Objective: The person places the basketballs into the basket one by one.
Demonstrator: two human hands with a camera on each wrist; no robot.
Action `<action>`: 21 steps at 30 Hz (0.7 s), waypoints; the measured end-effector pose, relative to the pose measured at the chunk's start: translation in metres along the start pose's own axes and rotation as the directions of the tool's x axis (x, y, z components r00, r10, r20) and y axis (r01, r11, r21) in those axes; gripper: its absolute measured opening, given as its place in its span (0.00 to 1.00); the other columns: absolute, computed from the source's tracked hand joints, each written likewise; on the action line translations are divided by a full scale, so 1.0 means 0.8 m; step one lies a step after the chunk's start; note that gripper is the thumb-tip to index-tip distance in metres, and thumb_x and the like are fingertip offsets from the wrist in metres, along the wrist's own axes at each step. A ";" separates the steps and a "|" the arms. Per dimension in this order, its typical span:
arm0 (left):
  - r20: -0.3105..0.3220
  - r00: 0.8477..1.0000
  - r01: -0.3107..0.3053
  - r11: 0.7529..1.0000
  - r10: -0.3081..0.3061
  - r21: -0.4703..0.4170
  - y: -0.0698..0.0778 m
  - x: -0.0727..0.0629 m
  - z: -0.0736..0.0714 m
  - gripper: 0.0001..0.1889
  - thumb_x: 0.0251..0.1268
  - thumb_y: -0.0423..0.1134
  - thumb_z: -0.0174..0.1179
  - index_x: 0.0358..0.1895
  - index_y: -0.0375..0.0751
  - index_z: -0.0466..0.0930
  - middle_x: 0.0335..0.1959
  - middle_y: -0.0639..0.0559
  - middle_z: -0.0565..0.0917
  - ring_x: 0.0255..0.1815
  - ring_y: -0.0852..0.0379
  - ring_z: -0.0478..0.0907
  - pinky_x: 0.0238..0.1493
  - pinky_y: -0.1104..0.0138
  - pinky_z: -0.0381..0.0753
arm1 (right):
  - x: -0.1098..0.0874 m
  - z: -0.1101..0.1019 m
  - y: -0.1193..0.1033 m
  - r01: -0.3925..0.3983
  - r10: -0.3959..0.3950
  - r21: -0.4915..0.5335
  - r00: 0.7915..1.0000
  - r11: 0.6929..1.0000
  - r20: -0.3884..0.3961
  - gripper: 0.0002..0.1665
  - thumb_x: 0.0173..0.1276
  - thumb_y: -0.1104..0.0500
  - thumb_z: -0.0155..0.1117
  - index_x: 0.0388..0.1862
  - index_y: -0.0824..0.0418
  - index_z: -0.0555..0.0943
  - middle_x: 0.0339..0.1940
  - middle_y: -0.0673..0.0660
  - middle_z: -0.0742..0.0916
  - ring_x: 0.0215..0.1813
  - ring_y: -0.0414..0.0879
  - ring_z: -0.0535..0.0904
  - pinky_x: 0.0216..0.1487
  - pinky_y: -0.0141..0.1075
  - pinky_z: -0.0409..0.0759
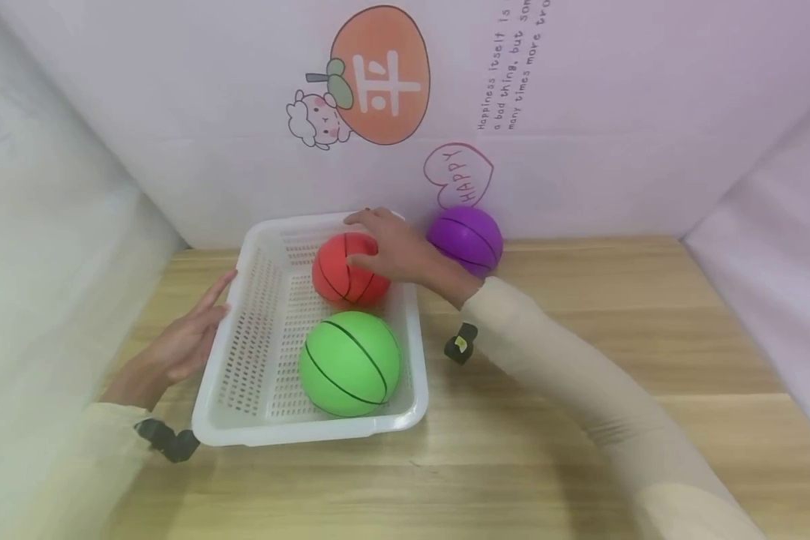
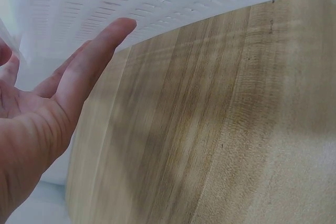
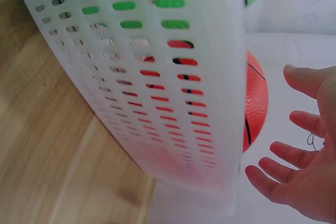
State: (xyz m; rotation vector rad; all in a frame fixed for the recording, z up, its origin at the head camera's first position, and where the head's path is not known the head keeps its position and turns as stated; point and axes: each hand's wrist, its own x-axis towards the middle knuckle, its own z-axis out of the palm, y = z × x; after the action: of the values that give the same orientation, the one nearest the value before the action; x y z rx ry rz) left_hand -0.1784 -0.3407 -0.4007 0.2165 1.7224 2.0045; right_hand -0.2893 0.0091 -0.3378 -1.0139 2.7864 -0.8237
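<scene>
In the head view a white slotted basket (image 1: 310, 433) stands on the wooden table, holding a red ball (image 1: 340, 274) at its far right and a green ball (image 1: 349, 364) nearer the front. My right hand (image 1: 398, 247) is over the basket's far right corner, beside and above the red ball. The right wrist view shows its fingers (image 3: 294, 153) spread and relaxed, a small gap from the ball, with nothing in the palm. My left hand (image 1: 189, 337) is at the basket's left side, fingers extended; in the left wrist view a finger (image 2: 97, 59) lies against or close to the slotted wall.
A purple ball (image 1: 466, 241) sits on the table behind the right forearm, close to the printed back cloth (image 1: 243, 150). Pale cloth walls (image 1: 776, 202) rise at both sides. Wooden tabletop (image 1: 580, 300) extends to the right of the basket.
</scene>
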 end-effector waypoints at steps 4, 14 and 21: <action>-0.001 1.000 0.005 1.000 -0.005 -0.018 0.001 0.000 0.001 0.33 0.86 0.40 0.33 0.80 0.68 0.28 0.60 0.55 0.76 0.56 0.52 0.80 0.50 0.53 0.82 | -0.004 -0.006 0.004 0.009 -0.009 0.032 1.000 0.999 0.004 0.36 0.71 0.49 0.67 0.73 0.57 0.68 0.68 0.59 0.73 0.68 0.51 0.68 0.65 0.46 0.71; -0.009 1.000 0.011 1.000 -0.011 -0.004 0.001 0.009 0.005 0.33 0.86 0.41 0.34 0.81 0.68 0.29 0.63 0.55 0.71 0.58 0.53 0.78 0.51 0.52 0.81 | -0.019 -0.018 0.018 0.000 0.009 0.115 0.997 0.993 -0.076 0.35 0.70 0.50 0.67 0.73 0.56 0.69 0.67 0.58 0.74 0.68 0.50 0.69 0.67 0.44 0.69; -0.005 1.000 0.008 0.999 -0.008 -0.039 0.003 0.002 0.005 0.33 0.86 0.41 0.33 0.81 0.68 0.28 0.62 0.56 0.74 0.57 0.53 0.79 0.51 0.53 0.82 | -0.035 -0.028 0.034 -0.013 0.036 0.148 0.987 0.989 -0.155 0.33 0.71 0.49 0.66 0.72 0.55 0.71 0.69 0.53 0.74 0.70 0.49 0.67 0.68 0.45 0.67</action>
State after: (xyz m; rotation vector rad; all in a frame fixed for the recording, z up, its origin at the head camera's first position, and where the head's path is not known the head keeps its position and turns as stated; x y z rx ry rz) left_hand -0.1787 -0.3369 -0.3981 0.1913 1.6828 2.0330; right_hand -0.2883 0.0542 -0.3359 -0.9273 2.8071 -1.1334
